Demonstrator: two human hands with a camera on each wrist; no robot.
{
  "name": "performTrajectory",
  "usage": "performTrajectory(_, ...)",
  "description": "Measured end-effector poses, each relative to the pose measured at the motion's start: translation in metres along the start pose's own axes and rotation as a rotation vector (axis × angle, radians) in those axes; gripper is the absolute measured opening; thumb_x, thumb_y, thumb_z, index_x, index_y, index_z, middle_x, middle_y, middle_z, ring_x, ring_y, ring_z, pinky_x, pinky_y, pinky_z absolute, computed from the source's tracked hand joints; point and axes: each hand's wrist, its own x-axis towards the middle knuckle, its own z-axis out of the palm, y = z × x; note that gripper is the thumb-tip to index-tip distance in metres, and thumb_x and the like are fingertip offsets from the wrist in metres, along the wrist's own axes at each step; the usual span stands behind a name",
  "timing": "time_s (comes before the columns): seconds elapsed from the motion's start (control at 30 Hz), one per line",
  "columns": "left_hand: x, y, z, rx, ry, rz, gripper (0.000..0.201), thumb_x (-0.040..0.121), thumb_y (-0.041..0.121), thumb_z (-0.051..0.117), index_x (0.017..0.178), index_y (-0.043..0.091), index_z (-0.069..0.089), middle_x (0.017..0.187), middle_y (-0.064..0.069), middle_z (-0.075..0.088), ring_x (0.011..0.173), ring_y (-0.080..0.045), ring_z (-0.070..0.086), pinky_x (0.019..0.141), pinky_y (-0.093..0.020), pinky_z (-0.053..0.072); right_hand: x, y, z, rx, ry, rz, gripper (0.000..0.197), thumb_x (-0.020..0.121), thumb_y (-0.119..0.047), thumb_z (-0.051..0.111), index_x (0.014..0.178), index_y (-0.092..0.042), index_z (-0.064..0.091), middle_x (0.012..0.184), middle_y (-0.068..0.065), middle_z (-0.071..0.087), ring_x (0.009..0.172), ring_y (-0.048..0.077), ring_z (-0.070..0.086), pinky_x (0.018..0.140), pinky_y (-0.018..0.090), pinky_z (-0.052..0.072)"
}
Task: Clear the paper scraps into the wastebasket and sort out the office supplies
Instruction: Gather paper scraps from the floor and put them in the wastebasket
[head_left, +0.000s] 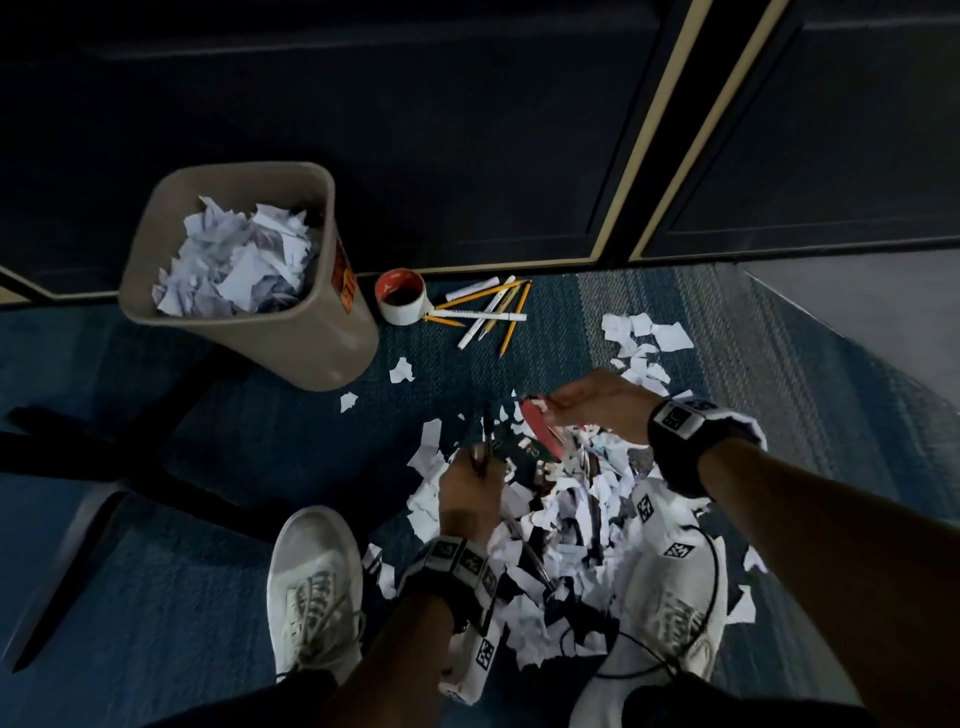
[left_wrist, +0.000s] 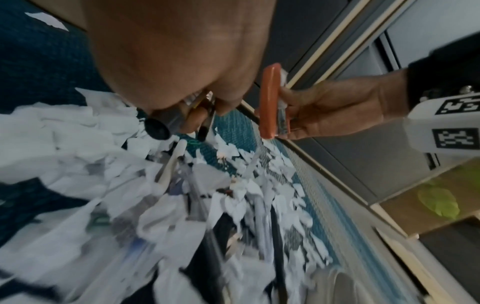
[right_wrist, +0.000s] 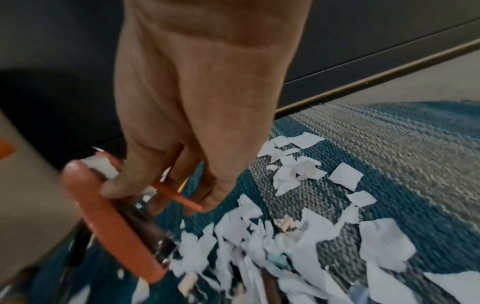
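My right hand (head_left: 558, 410) grips a red stapler (head_left: 543, 431) a little above the floor; a paper bit clings to its near end. The stapler (right_wrist: 111, 222) fills the lower left of the right wrist view, and the stapler (left_wrist: 270, 102) also shows in the left wrist view. My left hand (head_left: 478, 467) holds a bunch of dark pens (left_wrist: 166, 125), fingers curled round them. Both hands hover over a heap of torn paper scraps (head_left: 561, 525) on the blue carpet. The tan wastebasket (head_left: 311, 332) at upper left holds crumpled paper.
A white tape roll (head_left: 400, 306) and a small pile of pencils and pens (head_left: 491, 312) lie by the dark wall base. More scraps (head_left: 644, 338) are scattered to the right. White shoes (head_left: 314, 587) flank the heap. A dark chair base (head_left: 130, 452) spreads at left.
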Motion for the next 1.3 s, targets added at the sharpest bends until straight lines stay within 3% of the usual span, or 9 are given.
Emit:
performTrajectory(0.2, 0.023, 0.028, -0.006, -0.280, 0.044, 0.011, 0.004, 0.088, 0.005, 0.061, 0.091, 0.006, 0.058, 0.076, -0.005, 0.061, 0.065, -0.019, 0.054, 0.058, -0.028, 0.043, 0.012, -0.007, -0.017, 0.167, -0.003, -0.054, 0.033, 0.082, -0.001, 0.074, 0.114, -0.010, 0.073, 0.109, 0.002, 0.075, 0.111, 0.017, 0.066, 0.107, 0.038, 0.041)
performTrajectory(0.4, 0.036, 0.035, -0.011, -0.176, -0.166, 0.075, 0.029, 0.092, 0.016, 0.064, 0.066, 0.007, 0.058, 0.052, 0.003, 0.047, 0.041, -0.004, 0.039, 0.049, -0.022, 0.033, 0.019, 0.011, -0.006, 0.015, 0.068, -0.020, 0.027, 0.077, -0.011, 0.082, 0.102, -0.004, 0.075, 0.087, 0.008, 0.076, 0.082, 0.022, 0.073, 0.080, 0.031, 0.058)
performTrajectory(0.47, 0.039, 0.027, -0.009, -0.093, -0.179, 0.111, 0.036, 0.093, 0.019, 0.066, 0.059, 0.013, 0.055, 0.050, 0.003, 0.047, 0.041, -0.002, 0.039, 0.049, -0.022, 0.032, 0.020, 0.013, -0.005, -0.170, 0.084, -0.008, 0.018, 0.081, -0.013, 0.079, 0.094, 0.000, 0.075, 0.064, 0.001, 0.068, 0.060, 0.015, 0.062, 0.056, 0.023, 0.049)
performTrajectory(0.57, 0.039, 0.018, -0.006, -0.119, -0.159, 0.097, 0.028, 0.090, 0.020, 0.068, 0.067, 0.005, 0.063, 0.056, -0.003, 0.055, 0.049, -0.010, 0.046, 0.054, -0.027, 0.039, 0.022, 0.015, -0.003, -0.359, 0.162, -0.031, 0.018, 0.080, -0.022, 0.082, 0.072, -0.008, 0.074, 0.045, -0.015, 0.054, 0.046, -0.001, 0.049, 0.051, 0.017, 0.039)
performTrajectory(0.77, 0.036, 0.027, 0.003, -0.198, -0.136, 0.050, 0.024, 0.087, 0.018, 0.072, 0.065, 0.014, 0.061, 0.054, 0.000, 0.054, 0.044, -0.009, 0.046, 0.049, -0.024, 0.040, 0.022, 0.011, -0.007, -0.468, 0.164, 0.026, 0.021, 0.068, -0.009, 0.087, 0.073, -0.017, 0.068, 0.071, -0.003, 0.063, 0.070, 0.013, 0.059, 0.051, 0.015, 0.035)
performTrajectory(0.9, 0.036, 0.035, 0.010, -0.292, -0.160, 0.037, 0.016, 0.085, 0.019, 0.074, 0.071, 0.015, 0.068, 0.055, 0.006, 0.057, 0.051, -0.013, 0.050, 0.056, -0.031, 0.044, 0.022, 0.011, -0.008, -0.481, 0.234, 0.062, 0.024, 0.071, -0.027, 0.086, 0.071, -0.015, 0.066, 0.075, 0.000, 0.059, 0.069, 0.014, 0.055, 0.052, 0.023, 0.033)
performTrajectory(1.03, 0.040, 0.034, 0.011, -0.340, -0.134, -0.004, 0.024, 0.090, 0.020, 0.068, 0.075, 0.003, 0.063, 0.061, -0.006, 0.056, 0.054, -0.019, 0.049, 0.057, -0.033, 0.040, 0.021, 0.013, -0.009, -0.251, 0.235, 0.062, 0.032, 0.085, -0.029, 0.076, 0.062, -0.011, 0.061, 0.060, 0.003, 0.056, 0.055, 0.016, 0.053, 0.054, 0.026, 0.041)
performTrajectory(1.17, 0.048, 0.031, 0.006, -0.214, -0.072, -0.056, 0.030, 0.092, 0.024, 0.064, 0.067, 0.010, 0.058, 0.063, -0.012, 0.060, 0.058, -0.022, 0.055, 0.059, -0.040, 0.048, 0.018, 0.008, 0.000, 0.334, 0.241, 0.139, 0.026, 0.097, -0.022, 0.062, 0.096, 0.004, 0.060, 0.092, 0.026, 0.066, 0.074, 0.033, 0.070, 0.076, 0.048, 0.061)
performTrajectory(1.3, 0.077, 0.036, 0.000, 0.000, -0.092, -0.051, 0.025, 0.093, 0.027, 0.064, 0.085, 0.004, 0.069, 0.084, -0.014, 0.071, 0.073, -0.024, 0.064, 0.069, -0.031, 0.052, 0.030, 0.002, 0.008, 0.435, 0.303, 0.200, 0.039, 0.102, -0.034, 0.050, 0.112, 0.004, 0.056, 0.101, 0.027, 0.066, 0.085, 0.039, 0.071, 0.077, 0.048, 0.061)
